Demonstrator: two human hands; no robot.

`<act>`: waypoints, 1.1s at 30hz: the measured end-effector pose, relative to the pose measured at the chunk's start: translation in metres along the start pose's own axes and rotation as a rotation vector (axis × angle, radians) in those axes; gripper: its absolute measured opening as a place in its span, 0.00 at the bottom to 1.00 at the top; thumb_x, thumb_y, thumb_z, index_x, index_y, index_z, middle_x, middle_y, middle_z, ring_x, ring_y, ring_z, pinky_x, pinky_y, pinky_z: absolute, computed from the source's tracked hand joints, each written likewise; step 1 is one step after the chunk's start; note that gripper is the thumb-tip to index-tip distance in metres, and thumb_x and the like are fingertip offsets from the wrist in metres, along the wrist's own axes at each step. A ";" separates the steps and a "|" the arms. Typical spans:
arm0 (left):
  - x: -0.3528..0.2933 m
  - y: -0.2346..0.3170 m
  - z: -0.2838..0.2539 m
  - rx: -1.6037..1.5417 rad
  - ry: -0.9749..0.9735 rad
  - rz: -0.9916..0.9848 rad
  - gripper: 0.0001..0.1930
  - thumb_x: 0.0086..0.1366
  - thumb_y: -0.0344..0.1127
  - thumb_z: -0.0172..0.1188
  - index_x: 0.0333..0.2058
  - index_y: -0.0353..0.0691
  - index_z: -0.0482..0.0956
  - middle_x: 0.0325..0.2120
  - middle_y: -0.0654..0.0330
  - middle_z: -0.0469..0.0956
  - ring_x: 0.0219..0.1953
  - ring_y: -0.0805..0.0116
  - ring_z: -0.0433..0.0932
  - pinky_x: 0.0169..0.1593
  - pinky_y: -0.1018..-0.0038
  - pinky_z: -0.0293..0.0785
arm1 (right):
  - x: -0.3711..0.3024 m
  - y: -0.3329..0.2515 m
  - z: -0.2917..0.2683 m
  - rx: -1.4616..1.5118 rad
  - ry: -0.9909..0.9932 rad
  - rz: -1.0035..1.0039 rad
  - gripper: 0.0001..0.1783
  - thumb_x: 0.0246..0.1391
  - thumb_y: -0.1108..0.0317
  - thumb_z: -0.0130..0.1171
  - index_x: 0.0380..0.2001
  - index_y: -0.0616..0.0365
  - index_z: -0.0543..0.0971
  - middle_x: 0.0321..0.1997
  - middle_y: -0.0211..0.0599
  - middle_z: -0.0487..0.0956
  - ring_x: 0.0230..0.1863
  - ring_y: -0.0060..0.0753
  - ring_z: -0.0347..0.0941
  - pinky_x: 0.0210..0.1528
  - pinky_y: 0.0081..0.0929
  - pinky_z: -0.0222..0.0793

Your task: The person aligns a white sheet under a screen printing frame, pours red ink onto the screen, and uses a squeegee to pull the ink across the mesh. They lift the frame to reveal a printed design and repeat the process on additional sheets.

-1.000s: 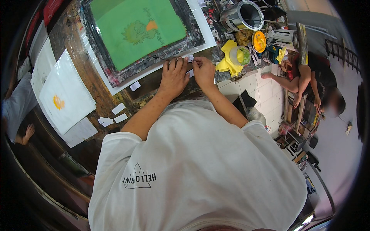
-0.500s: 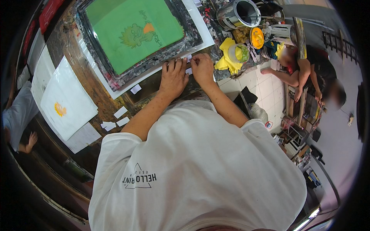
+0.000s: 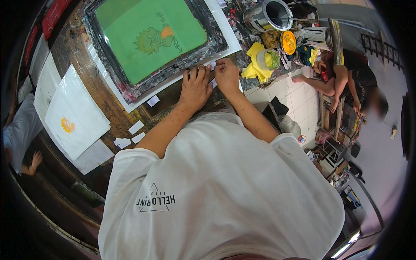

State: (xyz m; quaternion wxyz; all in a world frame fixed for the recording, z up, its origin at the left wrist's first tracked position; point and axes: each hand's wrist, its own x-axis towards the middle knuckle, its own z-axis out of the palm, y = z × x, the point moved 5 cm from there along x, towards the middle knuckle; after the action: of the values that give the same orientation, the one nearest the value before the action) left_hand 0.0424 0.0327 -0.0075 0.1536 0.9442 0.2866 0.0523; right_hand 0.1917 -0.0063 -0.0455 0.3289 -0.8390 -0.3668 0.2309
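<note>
My left hand (image 3: 196, 86) lies flat, fingers stretched out, at the near edge of a dark, paint-stained screen-printing frame (image 3: 182, 65) and the white sheet under it. Green mesh (image 3: 125, 34) fills the frame, with a spiky-haired cartoon figure and an orange patch on it. Close beside it, my right hand (image 3: 227, 78) has its fingers curled and pressed together at the same edge. A small white paper piece (image 3: 212, 64) shows between the fingertips of both hands; whether the right fingers pinch it is hidden. Another white piece (image 3: 213, 82) sticks out between the hands.
Loose white paper pieces (image 3: 136, 127) lie left of my forearm. Printed sheets in clear plastic (image 3: 78, 117) cover the table's left. At the right stand a paint can (image 3: 260, 19), an orange paint tub (image 3: 288, 42) and a cup (image 3: 268, 59) on yellow cloth (image 3: 252, 69). A person (image 3: 359, 78) sits beyond.
My right hand has shifted slightly up along the frame's edge, its fingers bunched a bit differently. The left hand and the frame stay in place.
</note>
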 end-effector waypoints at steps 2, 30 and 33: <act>0.000 -0.001 0.002 -0.007 0.010 -0.002 0.34 0.69 0.47 0.59 0.69 0.36 0.69 0.61 0.50 0.70 0.62 0.52 0.67 0.67 0.51 0.60 | -0.001 -0.003 -0.001 -0.001 0.006 -0.057 0.09 0.57 0.75 0.65 0.41 0.67 0.82 0.32 0.50 0.86 0.33 0.45 0.85 0.38 0.38 0.80; 0.002 0.001 -0.003 -0.009 -0.014 -0.039 0.34 0.69 0.47 0.60 0.69 0.37 0.70 0.60 0.51 0.71 0.62 0.53 0.68 0.67 0.54 0.60 | 0.008 -0.007 -0.011 0.011 -0.049 -0.066 0.09 0.58 0.69 0.69 0.33 0.67 0.87 0.27 0.45 0.86 0.27 0.38 0.84 0.34 0.33 0.79; 0.002 0.001 -0.003 -0.011 -0.007 -0.039 0.33 0.69 0.47 0.60 0.69 0.37 0.70 0.60 0.51 0.71 0.62 0.54 0.68 0.67 0.54 0.60 | 0.010 -0.010 -0.013 -0.008 -0.065 -0.049 0.10 0.58 0.68 0.69 0.31 0.66 0.87 0.27 0.45 0.86 0.27 0.39 0.84 0.34 0.34 0.79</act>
State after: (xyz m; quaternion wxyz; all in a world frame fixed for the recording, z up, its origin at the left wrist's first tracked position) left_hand 0.0441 0.0333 -0.0040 0.1611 0.9377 0.3042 0.0475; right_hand 0.2015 0.0018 -0.0314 0.3190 -0.8231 -0.3988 0.2484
